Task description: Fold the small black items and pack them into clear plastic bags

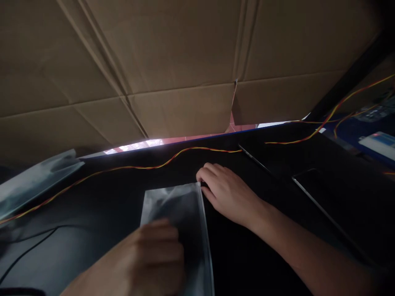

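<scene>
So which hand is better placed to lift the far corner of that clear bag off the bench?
Probably the right hand: its fingertips already sit at the clear plastic bag's far right corner. The left hand lies flat on the bag's near end, so it looks better suited to pinning it down.

Plastic bag (182,213) on table (101,197); right hand (228,193) at its 2 o'clock corner, left hand (154,255) at 7; wire (148,166) (twisted) at 12, cardboard (173,61) behind.

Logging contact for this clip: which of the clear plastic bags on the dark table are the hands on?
The clear plastic bag in the middle: left hand presses it, right hand touches its far corner. The bag at the left edge lies untouched.
</scene>
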`<action>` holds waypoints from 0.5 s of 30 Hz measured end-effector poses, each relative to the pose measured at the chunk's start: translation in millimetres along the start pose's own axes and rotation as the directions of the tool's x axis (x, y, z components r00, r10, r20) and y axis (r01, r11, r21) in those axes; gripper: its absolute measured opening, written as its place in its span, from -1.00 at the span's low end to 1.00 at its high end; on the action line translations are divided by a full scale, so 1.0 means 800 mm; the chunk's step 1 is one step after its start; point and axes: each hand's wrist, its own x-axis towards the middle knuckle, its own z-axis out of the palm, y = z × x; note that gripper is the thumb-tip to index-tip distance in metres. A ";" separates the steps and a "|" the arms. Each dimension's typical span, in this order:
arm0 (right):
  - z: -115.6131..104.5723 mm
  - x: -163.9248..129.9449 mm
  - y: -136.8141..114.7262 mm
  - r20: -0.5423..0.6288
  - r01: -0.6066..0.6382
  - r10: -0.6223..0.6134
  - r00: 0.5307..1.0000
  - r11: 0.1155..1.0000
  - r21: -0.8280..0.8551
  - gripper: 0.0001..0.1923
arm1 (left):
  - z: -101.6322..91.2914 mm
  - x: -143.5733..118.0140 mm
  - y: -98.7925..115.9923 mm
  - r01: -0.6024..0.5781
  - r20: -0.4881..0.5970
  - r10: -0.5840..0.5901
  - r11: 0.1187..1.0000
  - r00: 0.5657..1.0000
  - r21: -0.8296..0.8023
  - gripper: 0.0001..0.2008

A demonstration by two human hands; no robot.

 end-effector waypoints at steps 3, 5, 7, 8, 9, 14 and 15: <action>-0.010 -0.003 -0.004 0.028 -0.078 0.074 0.997 0.985 0.155 -0.84 | -0.020 0.018 -0.020 0.201 -0.101 -0.190 0.972 0.977 0.124 -0.77; -0.015 -0.005 -0.008 0.076 -0.104 0.089 0.993 0.972 0.211 -0.81 | -0.025 0.022 -0.036 0.334 -0.142 -0.308 0.915 0.941 0.227 -0.69; -0.017 -0.007 -0.014 0.097 -0.118 0.095 0.991 0.956 0.267 -0.84 | -0.023 0.021 -0.047 0.399 -0.135 -0.376 0.879 0.917 0.261 -0.54; -0.016 -0.009 -0.017 0.104 -0.122 0.095 0.990 0.946 0.300 -0.86 | -0.020 0.019 -0.050 0.413 -0.140 -0.390 0.872 0.910 0.262 -0.51; -0.015 -0.010 -0.021 0.114 -0.128 0.095 0.989 0.935 0.330 -0.85 | -0.017 0.018 -0.052 0.422 -0.150 -0.395 0.869 0.906 0.259 -0.50; -0.013 -0.017 -0.037 0.197 -0.177 0.115 0.974 0.927 0.332 -0.78 | -0.003 0.022 -0.045 0.462 -0.277 -0.391 0.844 0.878 0.272 -0.40; -0.015 -0.019 -0.038 0.215 -0.176 0.109 0.970 0.930 0.322 -0.78 | -0.001 0.024 -0.044 0.479 -0.308 -0.395 0.834 0.865 0.275 -0.36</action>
